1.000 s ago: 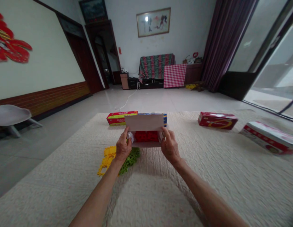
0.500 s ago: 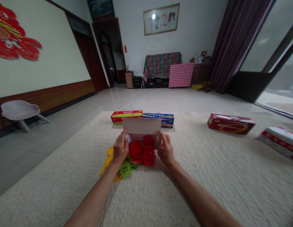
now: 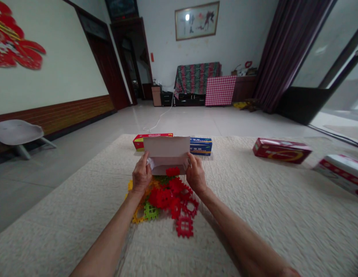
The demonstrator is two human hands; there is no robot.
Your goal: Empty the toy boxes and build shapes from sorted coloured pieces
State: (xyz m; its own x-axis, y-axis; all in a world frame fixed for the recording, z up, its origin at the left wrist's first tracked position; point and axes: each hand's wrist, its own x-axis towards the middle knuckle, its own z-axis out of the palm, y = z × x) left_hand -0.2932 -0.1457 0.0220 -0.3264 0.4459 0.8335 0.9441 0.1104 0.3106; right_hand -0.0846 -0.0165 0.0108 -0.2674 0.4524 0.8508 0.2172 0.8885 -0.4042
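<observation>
Between my two hands is an open cardboard box [image 3: 166,147], its pale inside and raised flap facing me. My left hand [image 3: 142,173] grips the box's left side, and my right hand [image 3: 195,172] grips its right side. Below the box's open mouth, red plastic interlocking pieces [image 3: 164,198] lie in a loose heap. One red piece [image 3: 173,171] is at the mouth itself. Yellow pieces [image 3: 139,214] and a green piece [image 3: 151,211] lie at the heap's left, partly behind my left wrist.
On the pale textured mat [image 3: 89,207], a red-and-yellow box [image 3: 138,143] and a blue box [image 3: 201,147] stand behind the held box. Farther right are a dark red box [image 3: 281,150] and a red-and-white box [image 3: 342,173]. A white chair [image 3: 19,132] stands at left.
The red pieces have dropped out of the box and spread over the mat toward me. Both hands and the box have shifted slightly left and up in view.
</observation>
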